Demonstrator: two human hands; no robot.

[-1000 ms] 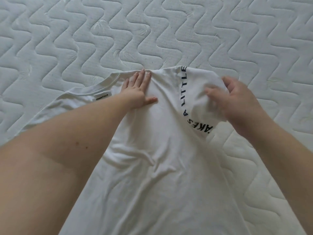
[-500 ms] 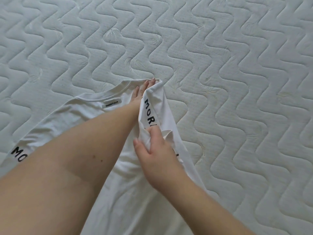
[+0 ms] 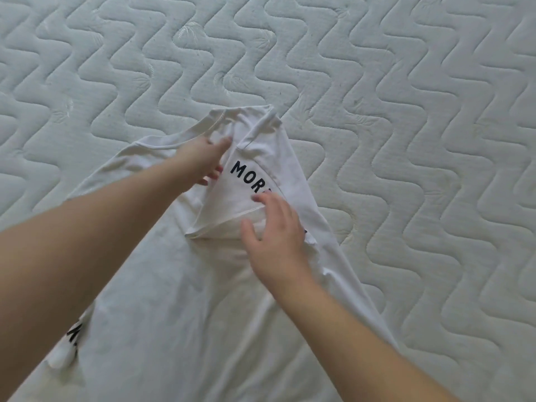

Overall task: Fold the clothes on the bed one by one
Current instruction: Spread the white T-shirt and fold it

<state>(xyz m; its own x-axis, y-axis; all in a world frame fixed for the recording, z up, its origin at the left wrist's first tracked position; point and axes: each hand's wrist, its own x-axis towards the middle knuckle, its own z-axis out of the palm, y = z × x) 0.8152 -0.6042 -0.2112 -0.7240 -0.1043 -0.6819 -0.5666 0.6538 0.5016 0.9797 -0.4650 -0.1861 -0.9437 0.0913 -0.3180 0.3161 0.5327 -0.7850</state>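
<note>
**White T-shirt on the mattress, right side folded in**

A white cotton T-shirt with black block lettering (image 3: 179,285) lies spread flat on the pale quilted mattress with wavy stitching (image 3: 406,111), its neckline toward the far side and its body running down to the near edge of the view. The right sleeve (image 3: 232,198) is turned inward over the chest, showing the letters "MOR"; more black lettering shows on the other sleeve at the lower left.

The left hand (image 3: 203,159) lies on the shirt just beside the collar, at the upper edge of the folded sleeve. Its fingers (image 3: 222,145) are blurred, and whether they press flat or pinch the cloth cannot be told.

The right hand (image 3: 275,242) rests over the lower edge of the folded sleeve, fingers (image 3: 271,204) straight and slightly apart, thumb spread to the side, holding nothing. Its fingertips cover the rest of the printed word.
</note>
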